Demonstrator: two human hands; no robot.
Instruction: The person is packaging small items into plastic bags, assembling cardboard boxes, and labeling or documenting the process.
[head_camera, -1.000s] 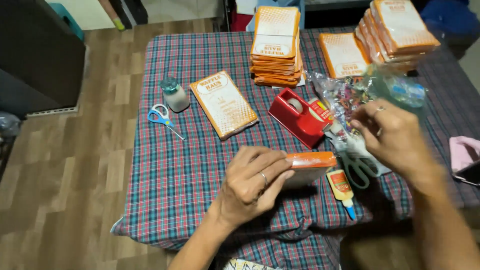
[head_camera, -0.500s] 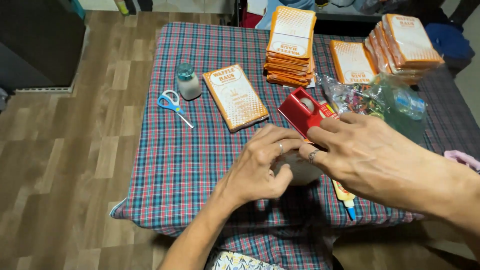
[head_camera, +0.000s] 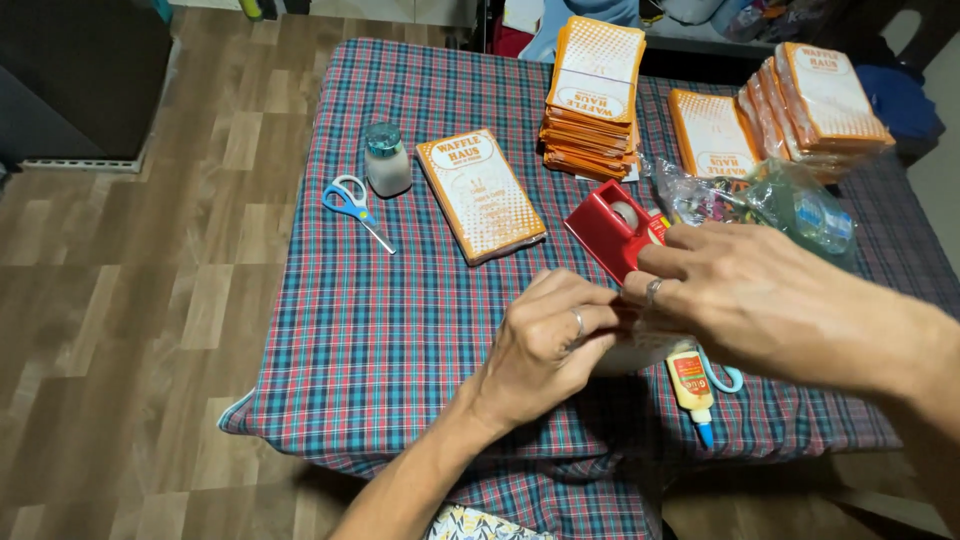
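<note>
My left hand (head_camera: 548, 342) and my right hand (head_camera: 745, 290) meet over the front middle of the plaid-covered table (head_camera: 400, 330). Both are closed on a pale packet (head_camera: 640, 356), which shows only as a light edge under the fingers. Its top is hidden by my fingertips. A red tape dispenser (head_camera: 612, 232) sits just behind my hands. A small glue bottle (head_camera: 692, 386) with a blue tip lies right under my right wrist, next to a light blue scissor handle (head_camera: 728, 378).
An orange and white packet (head_camera: 482, 192) lies flat mid-table, with blue-handled scissors (head_camera: 355, 206) and a small jar (head_camera: 385, 160) to its left. Stacks of orange packets (head_camera: 592, 95) (head_camera: 820, 95) stand at the back. A clear plastic bag (head_camera: 775, 200) lies at right. Wooden floor lies to the left.
One second ago my left hand alone held the orange-topped packet while my right hand was at the plastic bag. My right hand has since come left and joined on the packet.
</note>
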